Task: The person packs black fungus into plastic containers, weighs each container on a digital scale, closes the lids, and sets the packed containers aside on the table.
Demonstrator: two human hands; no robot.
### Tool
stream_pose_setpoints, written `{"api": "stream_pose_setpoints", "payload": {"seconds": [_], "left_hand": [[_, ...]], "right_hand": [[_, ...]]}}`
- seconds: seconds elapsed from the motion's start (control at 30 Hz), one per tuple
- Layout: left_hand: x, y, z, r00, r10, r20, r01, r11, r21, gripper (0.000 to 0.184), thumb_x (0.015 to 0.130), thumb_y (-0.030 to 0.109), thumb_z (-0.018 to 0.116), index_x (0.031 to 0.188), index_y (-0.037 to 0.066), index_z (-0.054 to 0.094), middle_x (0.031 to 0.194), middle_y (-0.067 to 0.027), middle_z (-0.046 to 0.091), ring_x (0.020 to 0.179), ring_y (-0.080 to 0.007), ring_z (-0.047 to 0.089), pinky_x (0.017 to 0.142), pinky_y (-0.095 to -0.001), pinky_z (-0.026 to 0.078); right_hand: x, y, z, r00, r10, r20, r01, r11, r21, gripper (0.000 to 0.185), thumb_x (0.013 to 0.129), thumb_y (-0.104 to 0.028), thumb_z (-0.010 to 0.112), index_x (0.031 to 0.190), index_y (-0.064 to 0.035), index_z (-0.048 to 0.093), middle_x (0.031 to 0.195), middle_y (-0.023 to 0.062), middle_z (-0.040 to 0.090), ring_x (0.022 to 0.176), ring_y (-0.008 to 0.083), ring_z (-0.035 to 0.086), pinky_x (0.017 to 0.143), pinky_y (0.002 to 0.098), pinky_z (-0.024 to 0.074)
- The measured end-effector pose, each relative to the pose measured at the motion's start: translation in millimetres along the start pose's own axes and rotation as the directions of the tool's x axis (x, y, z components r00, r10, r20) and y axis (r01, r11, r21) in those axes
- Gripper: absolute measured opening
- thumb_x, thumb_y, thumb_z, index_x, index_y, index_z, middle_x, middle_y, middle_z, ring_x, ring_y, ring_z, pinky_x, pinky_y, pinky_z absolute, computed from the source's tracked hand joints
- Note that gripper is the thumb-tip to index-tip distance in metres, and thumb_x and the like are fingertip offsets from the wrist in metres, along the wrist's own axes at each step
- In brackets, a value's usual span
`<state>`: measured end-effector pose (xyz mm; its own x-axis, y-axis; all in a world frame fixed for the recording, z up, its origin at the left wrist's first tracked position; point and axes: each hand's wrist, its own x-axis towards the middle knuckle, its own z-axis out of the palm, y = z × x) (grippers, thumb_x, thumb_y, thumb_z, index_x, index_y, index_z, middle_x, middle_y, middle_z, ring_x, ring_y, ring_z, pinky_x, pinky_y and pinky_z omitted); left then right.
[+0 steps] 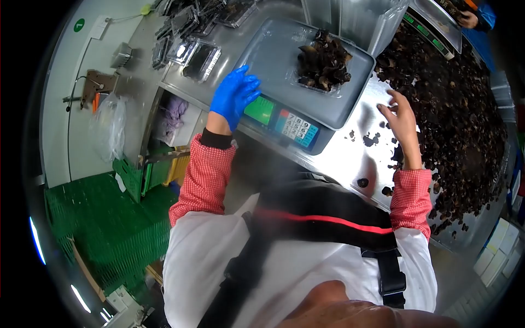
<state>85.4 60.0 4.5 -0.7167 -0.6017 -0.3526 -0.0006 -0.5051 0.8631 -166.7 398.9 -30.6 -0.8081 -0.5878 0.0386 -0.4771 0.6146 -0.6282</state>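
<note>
A grey scale [268, 60] stands on the metal table, its keypad [296, 129] towards me. On its tray, a clear plastic container [302, 80] holds a heap of dark, curled mushroom-like pieces [324, 61]. My left hand [235, 94], in a blue glove, is above the scale's front left corner, fingers apart and holding nothing. Bare and empty, my right hand [401, 117] is right of the scale with thumb and fingers apart, beside a large pile of the same dark pieces [459, 120].
Packed clear boxes [202, 61] lie behind on the left. A second scale [432, 30] stands at the back right, near another person's hand [468, 19]. Green crates [109, 218] are at the lower left, and a plastic bag [111, 128] hangs by the wall.
</note>
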Motion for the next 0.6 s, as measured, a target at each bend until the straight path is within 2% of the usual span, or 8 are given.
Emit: {"api": "stream_pose_setpoints", "payload": {"seconds": [0.07, 0.3, 0.37, 0.4, 0.47, 0.5, 0.57, 0.6], "left_hand": [[-1, -6, 2, 0.995, -0.095, 0.0, 0.094, 0.984, -0.152, 0.042, 0.1, 0.028, 0.054, 0.134, 0.004, 0.049, 0.125, -0.0226, 0.059, 0.117, -0.0352, 0.059, 0.099, -0.0454, 0.051], [12, -15, 29, 0.969, -0.237, -0.075, 0.196, 0.914, -0.356, 0.033, 0.098, 0.032, 0.058, 0.115, 0.003, 0.054, 0.127, -0.0345, 0.053, 0.12, -0.0484, 0.054, 0.101, -0.0532, 0.049], [19, -19, 19, 0.976, -0.217, 0.02, 0.209, 0.904, -0.372, 0.052, 0.099, 0.036, 0.057, 0.137, 0.009, 0.036, 0.136, -0.0318, 0.044, 0.126, -0.0438, 0.048, 0.105, -0.0509, 0.044], [22, -22, 13, 0.976, -0.209, 0.063, 0.217, 0.899, -0.379, 0.064, 0.099, 0.037, 0.057, 0.149, 0.011, 0.027, 0.14, -0.0304, 0.04, 0.129, -0.0415, 0.045, 0.106, -0.0498, 0.042], [25, -21, 15, 0.98, -0.198, -0.009, 0.179, 0.902, -0.393, 0.066, 0.099, 0.042, 0.054, 0.15, 0.012, 0.025, 0.143, -0.0271, 0.039, 0.131, -0.0399, 0.044, 0.108, -0.0486, 0.039], [27, -21, 16, 0.981, -0.19, -0.045, 0.157, 0.903, -0.4, 0.067, 0.099, 0.045, 0.052, 0.151, 0.012, 0.024, 0.144, -0.0254, 0.038, 0.132, -0.0391, 0.043, 0.109, -0.0481, 0.038], [34, -24, 18, 0.976, -0.131, -0.172, 0.049, 0.909, -0.414, 0.049, 0.097, 0.046, 0.056, 0.131, 0.013, 0.044, 0.14, -0.0257, 0.043, 0.128, -0.0408, 0.046, 0.107, -0.0529, 0.039], [38, -25, 20, 0.968, -0.101, -0.232, -0.004, 0.91, -0.415, 0.042, 0.096, 0.047, 0.057, 0.121, 0.013, 0.054, 0.138, -0.0258, 0.046, 0.127, -0.0416, 0.048, 0.106, -0.0553, 0.04]], "right_hand": [[6, -32, 8, 0.999, -0.044, 0.026, 0.038, 0.979, 0.201, 0.051, 0.082, -0.027, 0.077, 0.126, -0.0076, 0.06, 0.092, 0.0078, 0.058, 0.07, 0.0169, 0.06, 0.067, 0.0302, 0.051], [44, -84, 42, 0.886, -0.437, -0.153, 0.416, 0.897, -0.149, 0.013, 0.084, -0.018, 0.07, 0.094, -0.0097, 0.066, 0.083, 0.008, 0.062, 0.085, 0.0292, 0.064, 0.07, 0.0369, 0.0515], [39, -85, 24, 0.916, -0.328, -0.231, 0.356, 0.93, 0.087, 0.01, 0.086, -0.015, 0.067, 0.094, -0.0089, 0.067, 0.083, 0.0082, 0.065, 0.081, 0.0266, 0.065, 0.07, 0.0332, 0.0517], [38, -75, 12, 0.984, -0.144, -0.107, 0.17, 0.939, 0.3, 0.007, 0.089, -0.011, 0.064, 0.094, -0.0057, 0.066, 0.085, 0.0065, 0.069, 0.078, 0.0186, 0.067, 0.071, 0.0287, 0.0513], [38, -44, -14, 0.993, -0.081, -0.089, 0.119, 0.787, 0.605, 0.01, 0.093, -0.007, 0.06, 0.099, -0.0015, 0.065, 0.082, 0.0021, 0.068, 0.082, 0.0087, 0.065, 0.072, 0.0244, 0.0505], [37, -26, -24, 0.996, 0.043, -0.083, 0.01, 0.837, 0.547, 0.016, 0.092, -0.011, 0.063, 0.106, -0.0039, 0.065, 0.081, 0.005, 0.068, 0.077, 0.0127, 0.066, 0.07, 0.0275, 0.051], [35, -21, -38, 0.966, 0.213, -0.147, -0.234, 0.962, -0.142, 0.025, 0.09, -0.019, 0.066, 0.111, -0.0057, 0.065, 0.079, 0.0087, 0.067, 0.073, 0.0189, 0.066, 0.068, 0.0324, 0.0511], [37, -16, -35, 0.97, 0.182, -0.159, -0.205, 0.969, -0.141, 0.031, 0.088, -0.024, 0.069, 0.113, -0.0064, 0.064, 0.078, 0.0109, 0.066, 0.071, 0.0242, 0.065, 0.066, 0.0364, 0.0506]]}}
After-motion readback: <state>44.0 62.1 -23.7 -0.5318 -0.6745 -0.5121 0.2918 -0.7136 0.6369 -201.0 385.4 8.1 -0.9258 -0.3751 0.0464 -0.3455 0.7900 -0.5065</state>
